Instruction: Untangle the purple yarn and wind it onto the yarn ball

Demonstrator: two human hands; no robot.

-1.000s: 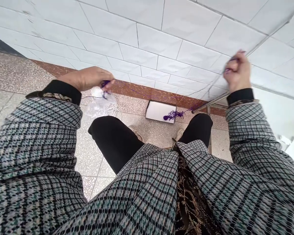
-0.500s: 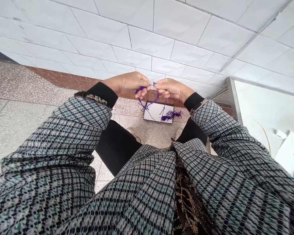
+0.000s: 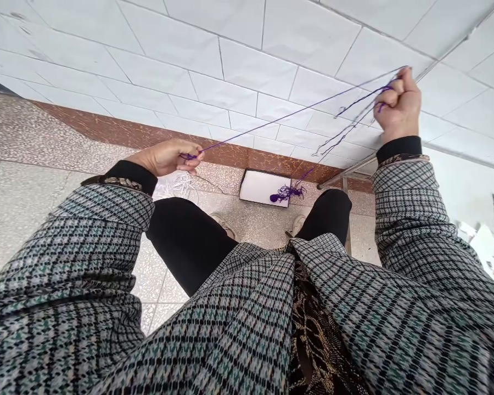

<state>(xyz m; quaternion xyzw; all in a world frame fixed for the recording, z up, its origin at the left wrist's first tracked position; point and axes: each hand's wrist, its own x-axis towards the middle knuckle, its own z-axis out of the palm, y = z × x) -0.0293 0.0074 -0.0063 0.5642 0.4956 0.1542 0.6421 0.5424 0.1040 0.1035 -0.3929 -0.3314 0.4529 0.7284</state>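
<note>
From here I read the left hand (image 3: 164, 158) pinching and the right hand (image 3: 398, 107) fisted at upper right, holding purple thread (image 3: 300, 110) stretched wide between them, above a purple tassel (image 3: 287, 192) at a white card's (image 3: 257, 187) edge.

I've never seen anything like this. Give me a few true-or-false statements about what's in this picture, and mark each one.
1. The left hand and right hand hold a purple thread stretched between them. True.
2. The two hands are touching. False: they are held wide apart.
3. A purple tangle of thread lies at the edge of a white rectangular board on the floor. True.
4. The wall ahead is red brick. False: it is white tile above a brown marbled band.
5. The jacket sleeves are plain black. False: they are checked, with black cuffs.
</note>
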